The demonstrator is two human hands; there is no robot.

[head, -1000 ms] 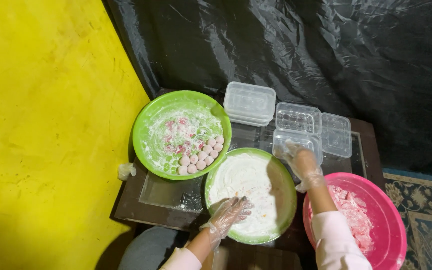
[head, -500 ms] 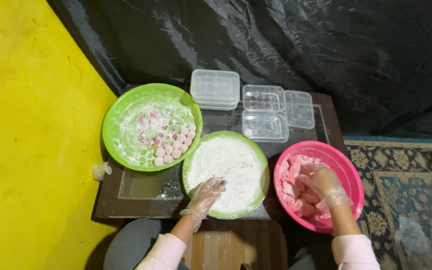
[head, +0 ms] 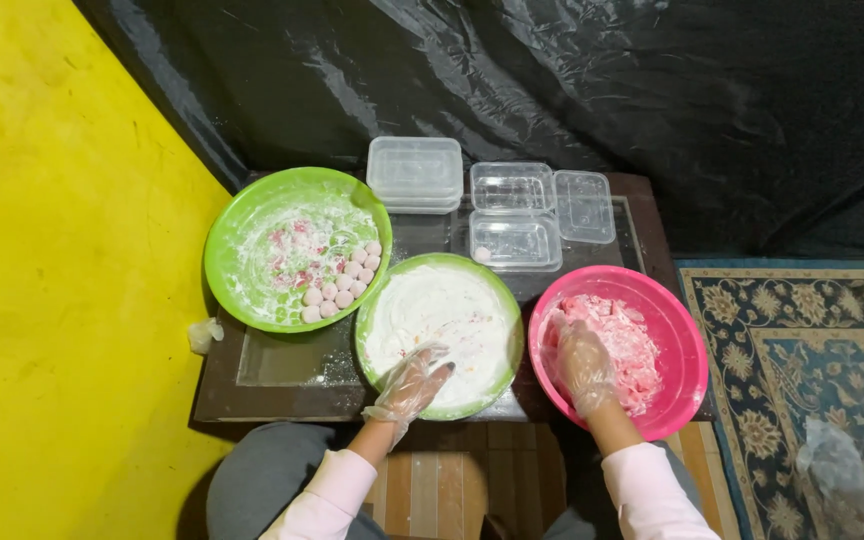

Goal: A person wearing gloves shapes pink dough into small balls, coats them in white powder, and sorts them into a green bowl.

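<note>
My left hand [head: 412,383], in a clear plastic glove, rests with fingers apart on the white flour at the near edge of the middle green bowl [head: 492,285]. My gloved right hand [head: 584,366] is down in the pink bowl [head: 687,340], its fingers dug into the pink dough [head: 624,335]; whether they grip a piece is hidden. A larger green bowl [head: 227,260] to the left holds several floured pink balls [head: 344,284] on a dusting of flour.
Clear plastic containers stand at the back of the small dark table [head: 272,390]: a lidded stack [head: 415,172], two open tubs [head: 512,215] and a lid [head: 584,205]. Yellow floor lies left, black plastic sheeting behind, a patterned rug [head: 802,380] right.
My right hand left the clear containers, came to the pink bowl and pressed into the dough. My left hand stayed in the flour bowl. The view shifted right.
</note>
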